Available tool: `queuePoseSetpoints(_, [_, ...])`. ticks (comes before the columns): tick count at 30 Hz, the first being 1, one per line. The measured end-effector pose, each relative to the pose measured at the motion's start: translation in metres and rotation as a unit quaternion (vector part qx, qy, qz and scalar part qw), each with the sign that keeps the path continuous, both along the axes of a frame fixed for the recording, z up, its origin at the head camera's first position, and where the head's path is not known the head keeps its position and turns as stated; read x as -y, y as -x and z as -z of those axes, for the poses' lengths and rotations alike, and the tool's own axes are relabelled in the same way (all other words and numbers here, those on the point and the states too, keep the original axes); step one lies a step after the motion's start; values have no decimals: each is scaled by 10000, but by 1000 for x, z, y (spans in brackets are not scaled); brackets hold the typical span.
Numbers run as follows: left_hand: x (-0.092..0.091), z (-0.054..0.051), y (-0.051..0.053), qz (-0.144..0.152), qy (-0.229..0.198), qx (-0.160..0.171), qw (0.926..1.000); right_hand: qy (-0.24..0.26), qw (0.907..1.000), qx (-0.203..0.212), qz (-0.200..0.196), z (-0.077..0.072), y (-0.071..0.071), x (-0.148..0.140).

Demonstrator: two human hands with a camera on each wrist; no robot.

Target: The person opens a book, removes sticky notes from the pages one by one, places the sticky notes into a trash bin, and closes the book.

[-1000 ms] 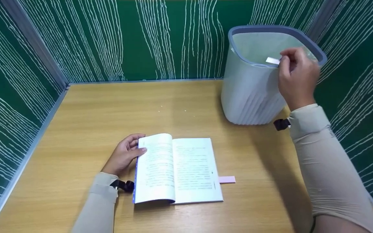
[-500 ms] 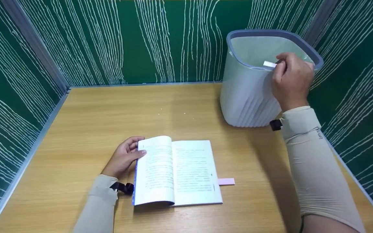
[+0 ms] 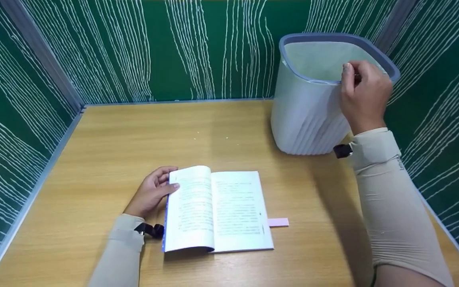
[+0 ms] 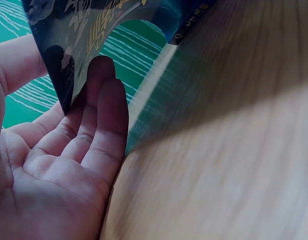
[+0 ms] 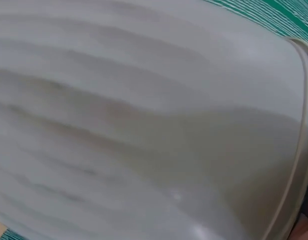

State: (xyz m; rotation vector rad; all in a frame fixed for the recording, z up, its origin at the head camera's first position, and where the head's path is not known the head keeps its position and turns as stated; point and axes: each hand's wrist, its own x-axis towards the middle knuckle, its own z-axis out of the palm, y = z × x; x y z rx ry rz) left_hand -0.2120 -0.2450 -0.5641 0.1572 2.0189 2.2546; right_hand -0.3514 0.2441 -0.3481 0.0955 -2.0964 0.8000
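An open book [image 3: 237, 211] lies on the table with its left half lifted and curving up. My left hand [image 3: 152, 193] grips that half at its upper left edge, thumb on the page and fingers behind. In the left wrist view the dark cover [image 4: 69, 55] runs between thumb and fingers. A pink strip [image 3: 279, 222] sticks out from the book's right side. My right hand [image 3: 367, 93] is over the near rim of a pale waste bin [image 3: 309, 115], fingers curled in to the thumb. No strip shows in it. The right wrist view is mostly bin wall [image 5: 144, 100].
The bin stands at the back right, with a grey-blue rim [image 3: 325, 36] and a pale liner inside. Several tiny white bits [image 3: 226, 138] lie on the wooden table [image 3: 134, 135]. Green panels [image 3: 177, 48] with white lines enclose the back and sides.
The small white strip that my right hand pinched over the bin rim is out of sight now. That hand has shifted slightly. The left hand and the book have stayed put.
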Motion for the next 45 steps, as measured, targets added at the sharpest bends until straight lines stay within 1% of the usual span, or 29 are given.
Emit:
queuePoseSetpoints(4, [1,0,-1,-40,-60,34,10000,28,9998,186,13,-1,-3,1])
queuePoseSetpoints(8, [1,1,-3,-82,-120,81,9999,-32,9997,234,-32,0,-5,1])
queuePoseSetpoints(12, [1,3,-3,-12,-98,81,9999,12,9994,304,-193,-1,-11,3])
queuePoseSetpoints(14, [2,4,-4,-8,-82,87,9999,24,9989,198,-415,-2,-16,4])
queuePoseSetpoints(17, [3,5,-7,-33,-46,110,9999,-163,9969,-159,-747,1,-24,6])
queuePoseSetpoints(19, [3,6,-8,-25,-13,126,9999,-423,9938,-479,-907,9,-29,6])
queuePoseSetpoints(22, [2,6,-7,29,20,124,9999,-828,9865,-1068,-921,30,-29,4])
queuePoseSetpoints(25, [0,6,-5,59,38,109,9999,-1151,9771,-1516,-950,49,-35,6])
queuePoseSetpoints(26, [-1,6,-4,54,27,100,9999,-1251,9742,-1588,-1006,54,-38,9])
queuePoseSetpoints(27, [-1,5,-4,43,19,90,9999,-1307,9719,-1593,-1142,58,-42,13])
queuePoseSetpoints(29, [-2,5,-3,24,-59,101,9999,-1375,9670,-1538,-1496,68,-53,23])
queuePoseSetpoints(32, [-4,6,-4,2,-173,145,9997,-1299,9561,-1436,-2199,93,-66,37])
queuePoseSetpoints(34, [-5,6,-4,32,-181,177,9997,-1132,9489,-1253,-2667,113,-77,44])
queuePoseSetpoints(36, [-5,5,-3,50,-143,188,9997,-921,9417,-907,-3107,133,-88,49])
queuePoseSetpoints(38, [-5,4,-3,49,-91,174,9998,-634,9354,-255,-3469,151,-99,52])
queuePoseSetpoints(40, [-4,2,-1,33,-41,144,9999,-357,9257,543,-3726,167,-109,53])
queuePoseSetpoints(41, [-3,1,-1,11,-21,135,9999,-257,9174,972,-3850,173,-112,53])
queuePoseSetpoints(42, [-2,1,-1,-1,3,126,9999,-187,9065,1417,-3972,179,-116,52])
queuePoseSetpoints(43, [-2,0,0,-11,31,121,9999,-129,8931,1856,-4097,184,-118,51])
queuePoseSetpoints(45, [-1,-1,1,-12,70,108,9999,-140,8618,2614,-4345,191,-120,49])
